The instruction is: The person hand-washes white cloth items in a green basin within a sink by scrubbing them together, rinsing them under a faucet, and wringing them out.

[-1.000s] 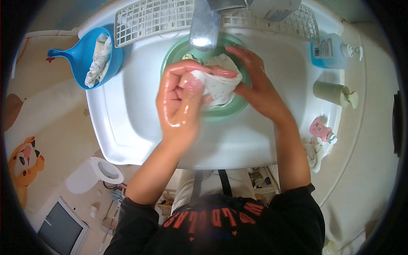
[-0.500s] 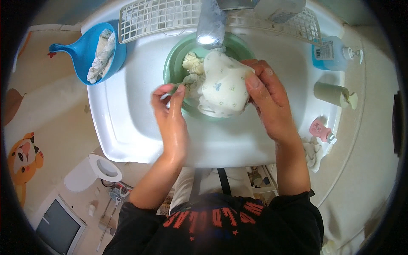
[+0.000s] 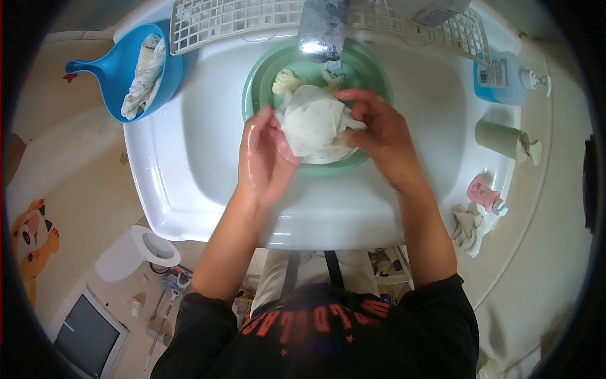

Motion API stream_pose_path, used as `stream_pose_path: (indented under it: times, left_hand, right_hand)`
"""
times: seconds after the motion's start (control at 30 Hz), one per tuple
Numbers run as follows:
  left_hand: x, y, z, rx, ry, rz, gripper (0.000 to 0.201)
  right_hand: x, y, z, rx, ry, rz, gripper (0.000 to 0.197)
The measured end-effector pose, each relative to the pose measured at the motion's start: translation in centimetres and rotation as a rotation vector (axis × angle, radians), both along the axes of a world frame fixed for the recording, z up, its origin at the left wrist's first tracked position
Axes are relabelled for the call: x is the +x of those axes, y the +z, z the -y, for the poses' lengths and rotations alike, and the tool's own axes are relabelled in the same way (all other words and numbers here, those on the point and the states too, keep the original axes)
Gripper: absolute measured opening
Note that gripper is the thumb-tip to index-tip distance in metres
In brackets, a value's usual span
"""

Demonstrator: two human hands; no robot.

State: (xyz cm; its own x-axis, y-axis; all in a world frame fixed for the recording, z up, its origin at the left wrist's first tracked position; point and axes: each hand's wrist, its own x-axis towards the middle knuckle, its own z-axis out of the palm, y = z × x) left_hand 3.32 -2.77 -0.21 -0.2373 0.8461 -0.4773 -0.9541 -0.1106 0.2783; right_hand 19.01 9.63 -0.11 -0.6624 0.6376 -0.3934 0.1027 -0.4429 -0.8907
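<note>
A wet white cloth [image 3: 310, 123] with small faint prints is bunched over a green basin [image 3: 252, 85] in the sink. My left hand [image 3: 264, 155] holds the cloth's left side, its fingertips blurred and partly behind the fabric. On the other side, my right hand [image 3: 384, 138] pinches the cloth's edge between thumb and fingers, with the index finger stretched over it. Behind the cloth, a cream-coloured cloth [image 3: 288, 82] and a small pale cloth piece [image 3: 333, 77] lie in the basin. The tap [image 3: 323, 31] hangs over the basin's far rim.
A blue dipper [image 3: 113, 76] with a twisted cloth [image 3: 144, 79] sits on the sink's left rim. Along the right stand a blue soap bottle [image 3: 502, 79], a grey-green pump bottle [image 3: 502, 139], a pink bottle [image 3: 483, 192] and a rag [image 3: 467, 228]. A white grid rack [image 3: 237, 24] spans the back.
My left hand has moved right and taken hold of the white cloth's side. The cloth, spread out from my right hand before, is now bunched between both hands and slightly lower.
</note>
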Motion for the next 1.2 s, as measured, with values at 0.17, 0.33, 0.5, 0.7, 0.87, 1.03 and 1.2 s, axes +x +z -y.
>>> stream_pose_path:
  times: [0.17,0.33,0.5,0.7,0.87,1.03,1.2]
  left_hand:
    - [-0.2,-0.8,-2.0,-0.261,-0.176,-0.235,0.059]
    - [-0.7,-0.9,-1.9,-0.276,-0.344,-0.247,0.055]
    - [-0.9,-1.0,-1.3,-0.055,-0.227,-0.358,0.048]
    - [-0.2,-0.9,-2.1,-0.238,-0.289,-0.45,0.05]
    - [-0.5,-1.5,-2.0,-0.259,-0.252,-0.505,0.058]
    - [-0.3,-1.6,-1.8,-0.185,-0.108,-0.612,0.065]
    - [-0.9,-1.8,-1.7,-0.179,-0.151,-0.467,0.046]
  right_hand:
    - [-0.3,-1.1,-0.9,0.116,-0.226,-0.166,0.04]
    - [0.1,-1.4,-1.1,-0.075,-0.234,-0.264,0.047]
    - [0.4,-0.9,-0.6,0.208,-0.206,-0.088,0.043]
    - [0.6,-1.1,-0.7,0.262,-0.173,-0.22,0.038]
    - [0.1,-0.5,-0.4,0.214,-0.179,-0.25,0.038]
    - [0.1,-2.1,-0.2,0.142,-0.244,-0.122,0.045]
    - [-0.8,-2.6,1.0,0.178,-0.049,-0.067,0.045]
